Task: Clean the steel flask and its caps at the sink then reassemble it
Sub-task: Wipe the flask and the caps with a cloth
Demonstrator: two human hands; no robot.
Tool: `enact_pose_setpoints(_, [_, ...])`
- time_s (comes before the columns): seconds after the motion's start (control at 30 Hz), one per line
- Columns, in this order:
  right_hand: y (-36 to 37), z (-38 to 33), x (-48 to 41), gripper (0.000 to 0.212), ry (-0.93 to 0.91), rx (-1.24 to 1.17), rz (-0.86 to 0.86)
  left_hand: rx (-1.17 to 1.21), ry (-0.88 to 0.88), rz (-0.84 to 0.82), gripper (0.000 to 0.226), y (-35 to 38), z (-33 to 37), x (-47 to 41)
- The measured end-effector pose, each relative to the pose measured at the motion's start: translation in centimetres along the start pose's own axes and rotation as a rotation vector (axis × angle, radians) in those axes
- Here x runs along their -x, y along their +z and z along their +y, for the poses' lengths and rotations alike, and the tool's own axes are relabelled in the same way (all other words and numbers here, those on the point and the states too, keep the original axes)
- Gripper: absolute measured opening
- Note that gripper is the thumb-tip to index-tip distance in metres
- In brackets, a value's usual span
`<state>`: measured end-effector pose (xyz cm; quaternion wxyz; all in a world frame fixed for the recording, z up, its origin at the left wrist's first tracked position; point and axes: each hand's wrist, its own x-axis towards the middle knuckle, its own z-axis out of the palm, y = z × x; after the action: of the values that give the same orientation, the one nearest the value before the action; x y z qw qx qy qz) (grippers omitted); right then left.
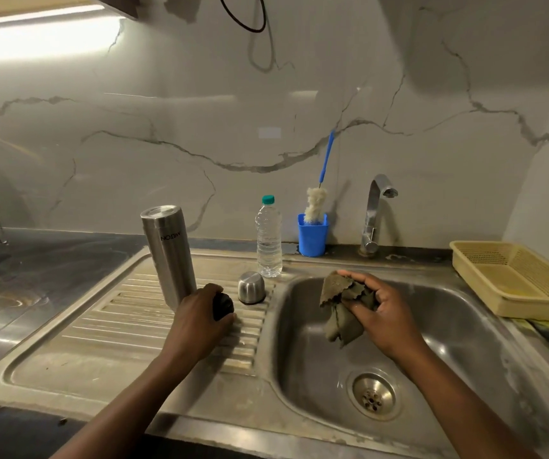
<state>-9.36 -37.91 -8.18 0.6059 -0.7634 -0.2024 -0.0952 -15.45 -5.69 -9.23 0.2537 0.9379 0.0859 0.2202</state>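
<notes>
Flask in pieces on the drainboard, reassembly not yet begun.

Your steel flask (pixel 168 256) stands mouth-down on the drainboard (pixel 117 326), so its inside is hidden, and the steel outer cap (pixel 251 288) sits just beside it. Your left hand (pixel 200 318) has its fingers curled round the dark inner cap (pixel 224 304), low on the ribs. Your right hand (pixel 382 313) holds its fingers bunched on the scrub cloth (pixel 342 306) over the sink basin (pixel 465 342). I judge you are in the cap-scrubbing stretch; rinsing and screwing both caps back on are left. The tap (pixel 375 210) shows no stream and the basin holds no standing water. The blue cup (pixel 312 238) holds a bottle brush (pixel 315 203); the plastic bottle (pixel 269 240) holds clear water; the yellow basket (pixel 511 279) shows only its slatted floor.
</notes>
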Motion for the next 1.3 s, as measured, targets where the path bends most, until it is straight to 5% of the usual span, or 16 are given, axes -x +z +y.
enact_pose_setpoints(0.37, [-0.5,-0.1,-0.4,0.053,-0.057,0.036,0.154,0.462,0.175,-0.116,0.06,4.0,11.3,-1.3])
enact_pose_setpoints(0.53, [-0.1,-0.8,0.1,0.049,-0.04,0.052,-0.017,0.527,0.344,-0.195,0.036,6.2,15.0,-1.0])
enact_pose_setpoints(0.87, [-1.0,-1.3,0.3,0.032,-0.228,0.188,-0.016,0.864,-0.025,-0.21,0.057,6.5,13.4,-1.8])
enact_pose_setpoints(1.13, [-0.2,-1.1,0.1,0.033,-0.075,0.175,-0.025,0.867,0.107,-0.311,0.042,6.3,13.6,-0.6])
enact_pose_setpoints(1.3, [-0.3,-1.6,0.4,0.036,-0.255,0.315,-0.02,1.02,0.015,-0.307,0.043,6.3,13.2,-0.8])
